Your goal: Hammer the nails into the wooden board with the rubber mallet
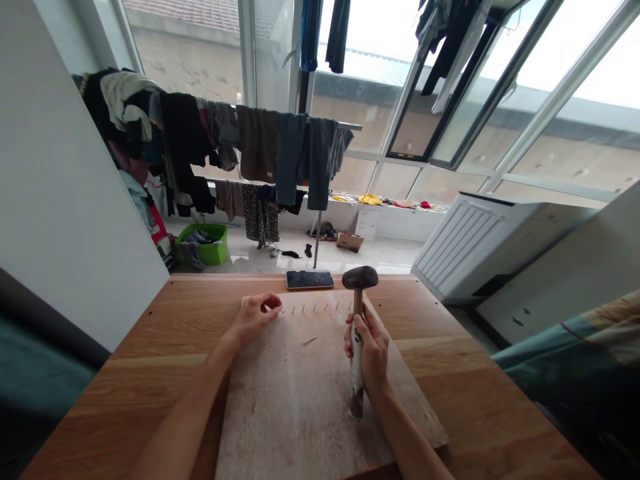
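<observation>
our forearms come in low at the frame bottom, over the wooden table point(150, 373) – biggest thing here. on it lies the worn board point(300, 393), reaching from near us to the far edge. our right hand point(373, 347) is clamped round the hammer point(357, 333) handle about midway, head raised upright above the board's far right. our left hand point(257, 313) rests at the board's far left, fingertips pinched together, seemingly on a nail – too small to tell. row of nails point(315, 308) stands along the far edge, one loose nail point(310, 341) lies flat mid-board. phone point(310, 279) sits just past the board. to hit well, we judge: keep the nail upright, tap lightly first, fingers clear of the head.
</observation>
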Tool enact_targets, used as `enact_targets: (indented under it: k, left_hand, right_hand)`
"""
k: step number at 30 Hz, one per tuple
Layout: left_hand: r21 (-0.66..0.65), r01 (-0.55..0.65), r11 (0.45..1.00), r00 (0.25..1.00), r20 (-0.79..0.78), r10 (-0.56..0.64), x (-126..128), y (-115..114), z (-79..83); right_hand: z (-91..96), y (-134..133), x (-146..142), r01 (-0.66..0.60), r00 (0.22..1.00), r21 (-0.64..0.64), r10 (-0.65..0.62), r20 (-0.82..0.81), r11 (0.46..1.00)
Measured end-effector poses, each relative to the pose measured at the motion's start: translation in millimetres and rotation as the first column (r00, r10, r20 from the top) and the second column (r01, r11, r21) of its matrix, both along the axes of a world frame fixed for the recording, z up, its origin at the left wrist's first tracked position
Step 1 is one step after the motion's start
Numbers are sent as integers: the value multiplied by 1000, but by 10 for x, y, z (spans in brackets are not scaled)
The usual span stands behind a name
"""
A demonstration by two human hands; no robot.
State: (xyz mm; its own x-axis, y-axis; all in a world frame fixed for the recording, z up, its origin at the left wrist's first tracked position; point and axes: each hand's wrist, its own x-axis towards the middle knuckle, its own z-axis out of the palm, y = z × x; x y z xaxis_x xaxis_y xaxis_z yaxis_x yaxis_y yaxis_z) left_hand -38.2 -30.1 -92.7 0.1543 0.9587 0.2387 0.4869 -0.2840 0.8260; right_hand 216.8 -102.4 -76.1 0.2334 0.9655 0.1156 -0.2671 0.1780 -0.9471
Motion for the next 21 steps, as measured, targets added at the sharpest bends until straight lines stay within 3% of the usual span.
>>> enact_targets:
  k: [11,21]
  left_hand:
    - [51,-9,999,998,-57,12,40,2,-61]
    - [63,8,998,998,-69,-4,56,15,-117]
  right_hand:
    - [-24,-11,-49,-26,999,-19,26,23,999]
    - [-26,-63,-315,-270,954,-49,274,124,962]
